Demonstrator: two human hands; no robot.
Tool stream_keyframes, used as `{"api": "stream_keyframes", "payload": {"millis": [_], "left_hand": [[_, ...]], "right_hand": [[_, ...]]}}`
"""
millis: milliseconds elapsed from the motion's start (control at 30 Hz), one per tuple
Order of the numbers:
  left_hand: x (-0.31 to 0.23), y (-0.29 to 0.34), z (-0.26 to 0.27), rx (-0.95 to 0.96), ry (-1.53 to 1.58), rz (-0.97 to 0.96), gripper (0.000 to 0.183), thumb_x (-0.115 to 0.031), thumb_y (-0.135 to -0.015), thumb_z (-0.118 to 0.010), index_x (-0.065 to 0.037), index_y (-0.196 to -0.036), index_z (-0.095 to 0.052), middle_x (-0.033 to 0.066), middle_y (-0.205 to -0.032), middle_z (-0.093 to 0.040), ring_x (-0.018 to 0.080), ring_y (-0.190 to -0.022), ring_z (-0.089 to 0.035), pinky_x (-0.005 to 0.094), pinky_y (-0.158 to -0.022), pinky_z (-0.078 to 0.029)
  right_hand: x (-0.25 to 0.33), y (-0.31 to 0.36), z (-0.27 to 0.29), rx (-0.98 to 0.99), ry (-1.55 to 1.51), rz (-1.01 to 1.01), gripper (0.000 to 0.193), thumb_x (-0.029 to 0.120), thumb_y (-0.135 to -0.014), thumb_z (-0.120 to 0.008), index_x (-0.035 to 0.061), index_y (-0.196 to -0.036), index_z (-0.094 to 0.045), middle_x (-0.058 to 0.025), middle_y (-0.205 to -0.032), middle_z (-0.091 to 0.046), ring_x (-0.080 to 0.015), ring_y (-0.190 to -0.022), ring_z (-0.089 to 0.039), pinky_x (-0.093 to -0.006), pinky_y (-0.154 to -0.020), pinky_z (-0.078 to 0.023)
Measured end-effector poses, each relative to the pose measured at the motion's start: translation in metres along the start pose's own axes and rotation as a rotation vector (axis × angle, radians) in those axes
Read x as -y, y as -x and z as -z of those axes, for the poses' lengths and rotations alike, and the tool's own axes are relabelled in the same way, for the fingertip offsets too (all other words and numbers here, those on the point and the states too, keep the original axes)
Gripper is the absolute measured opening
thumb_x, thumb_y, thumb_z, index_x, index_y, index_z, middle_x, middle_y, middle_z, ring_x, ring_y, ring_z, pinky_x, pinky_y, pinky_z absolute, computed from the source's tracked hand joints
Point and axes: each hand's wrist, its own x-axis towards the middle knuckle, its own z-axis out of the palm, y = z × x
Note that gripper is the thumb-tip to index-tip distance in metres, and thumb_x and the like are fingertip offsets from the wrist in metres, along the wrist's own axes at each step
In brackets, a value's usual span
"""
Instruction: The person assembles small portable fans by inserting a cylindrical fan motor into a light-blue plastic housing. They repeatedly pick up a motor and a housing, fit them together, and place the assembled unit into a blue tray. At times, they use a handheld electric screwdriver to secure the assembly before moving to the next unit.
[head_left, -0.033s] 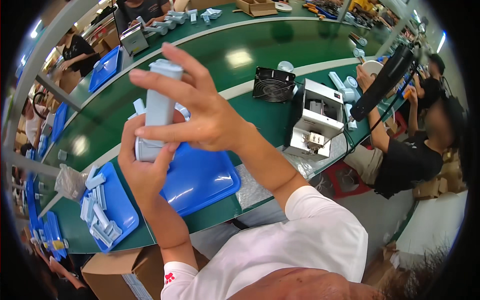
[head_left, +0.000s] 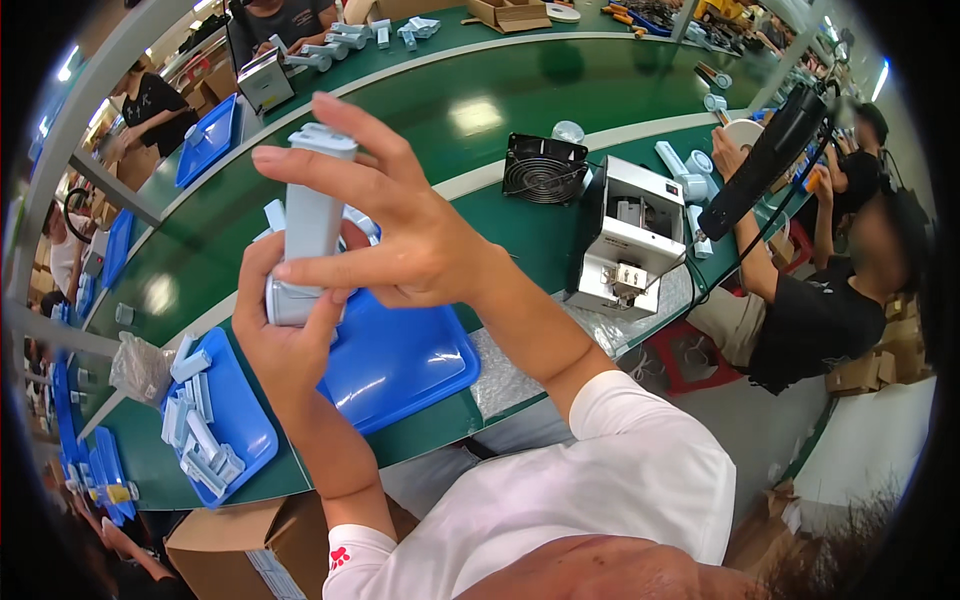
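Pale-blue plastic housing (head_left: 313, 215), clasped at base in left hand (head_left: 280, 350), gripped higher by right hand (head_left: 415, 240); near blue tray (head_left: 420, 370).

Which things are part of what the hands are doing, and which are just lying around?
Part of it:
pale blue piece, in left hand and right hand
probably similar pieces in a blue tray

Seemingly just lying around:
black fan
plastic bag
cardboard box

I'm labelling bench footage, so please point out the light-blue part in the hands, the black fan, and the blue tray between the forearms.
Light-blue part (head_left: 313, 222): head view, middle of its long body.
Black fan (head_left: 545, 177): head view, round grille.
Blue tray (head_left: 415, 360): head view, inner floor.
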Motion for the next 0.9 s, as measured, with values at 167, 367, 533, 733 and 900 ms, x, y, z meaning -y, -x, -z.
{"api": "stream_keyframes", "payload": {"millis": [167, 367, 533, 733, 900], "left_hand": [[0.005, -0.003, 0.002, -0.044, 0.027, -0.066, 0.051, -0.006, -0.073, -0.082, 0.0, -0.119, -0.061, 0.0073, -0.111, -0.063, 0.0154, -0.1, -0.059, 0.0295, -0.088, -0.049], [0.01, -0.008, 0.002, -0.098, -0.055, -0.069, 0.064, -0.021, -0.06, -0.098, -0.003, -0.111, -0.064, 0.0058, -0.103, -0.063, 0.0176, -0.094, -0.062, 0.0303, -0.085, -0.05], [0.011, -0.015, 0.008, -0.108, -0.048, -0.239, 0.062, -0.02, -0.055, -0.098, -0.005, -0.108, -0.068, 0.0079, -0.104, -0.066, 0.023, -0.093, -0.065, 0.033, -0.082, -0.053], [0.011, -0.014, 0.012, -0.093, -0.118, -0.248, 0.066, -0.012, -0.058, -0.097, -0.006, -0.116, -0.065, 0.005, -0.109, -0.065, 0.0179, -0.1, -0.065, 0.0313, -0.087, -0.052], [0.012, -0.016, 0.009, -0.129, -0.148, -0.305, 0.067, -0.02, -0.053, -0.098, -0.008, -0.112, -0.067, 0.0084, -0.106, -0.067, 0.0262, -0.095, -0.066, 0.0346, -0.083, -0.054]], "right_hand": [[0.015, -0.008, 0.0, -0.204, -0.396, -0.236, 0.08, -0.003, -0.072, -0.078, 0.0133, -0.144, -0.048, -0.0242, -0.15, -0.044, -0.045, -0.142, -0.039, -0.0486, -0.093, -0.059], [0.022, -0.001, -0.017, -0.256, -0.795, -0.695, 0.085, -0.009, -0.082, -0.075, 0.0071, -0.153, -0.031, -0.0149, -0.119, -0.067, -0.0226, -0.108, -0.069, -0.0345, -0.092, -0.057], [0.027, -0.004, -0.023, -0.244, -0.599, -0.476, 0.064, -0.01, -0.085, -0.071, -0.0074, -0.143, -0.043, -0.0199, -0.124, -0.064, -0.0276, -0.112, -0.068, -0.0369, -0.093, -0.058], [0.018, -0.001, -0.02, -0.193, -0.563, -0.407, 0.064, -0.008, -0.085, -0.071, -0.0094, -0.143, -0.043, -0.0219, -0.127, -0.062, -0.0295, -0.114, -0.067, -0.0382, -0.094, -0.058], [0.022, 0.0, -0.018, -0.177, -0.515, -0.42, 0.064, -0.007, -0.085, -0.073, -0.0085, -0.142, -0.043, -0.0221, -0.132, -0.059, -0.0295, -0.115, -0.066, -0.0386, -0.094, -0.058]]}}
